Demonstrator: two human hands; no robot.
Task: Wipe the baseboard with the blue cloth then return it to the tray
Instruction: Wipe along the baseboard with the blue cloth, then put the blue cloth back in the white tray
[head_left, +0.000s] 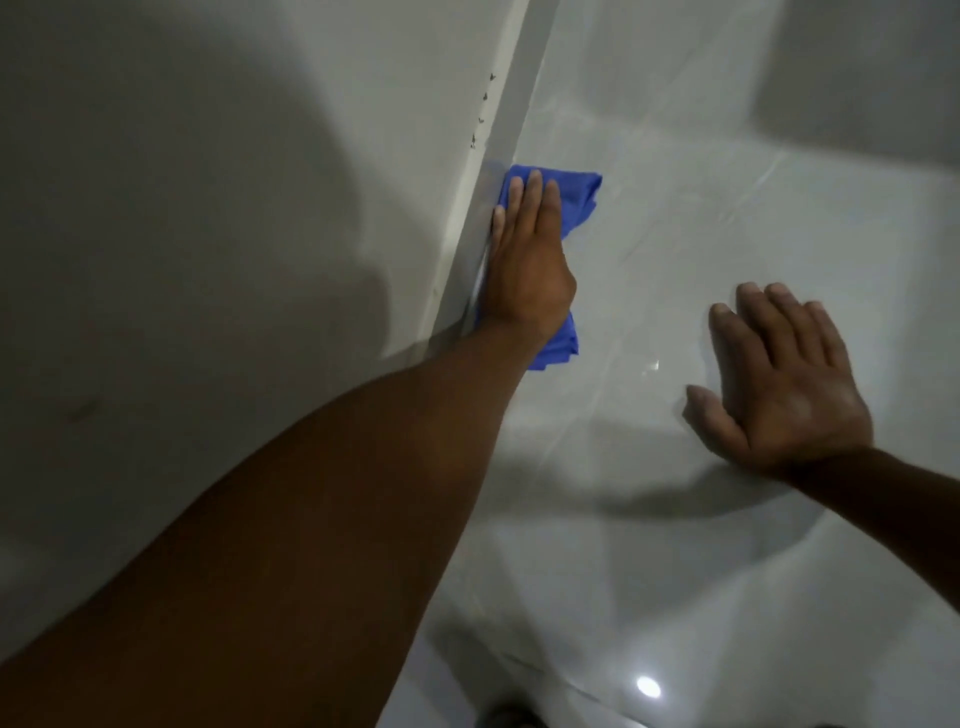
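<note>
The blue cloth (574, 200) lies bunched at the foot of the wall, against the grey baseboard (511, 119) that runs up the middle of the head view. My left hand (527, 260) presses flat on the cloth with fingers extended, holding it to the baseboard; cloth shows beyond my fingertips and below my wrist. My right hand (779, 379) rests palm down on the glossy floor to the right, fingers spread, holding nothing. No tray is in view.
A pale wall (234, 182) fills the left side. Small dark specks (483, 109) dot the wall just above the baseboard's top edge. Shiny light floor tiles (727, 182) spread to the right, with a lamp reflection (648, 687) near the bottom.
</note>
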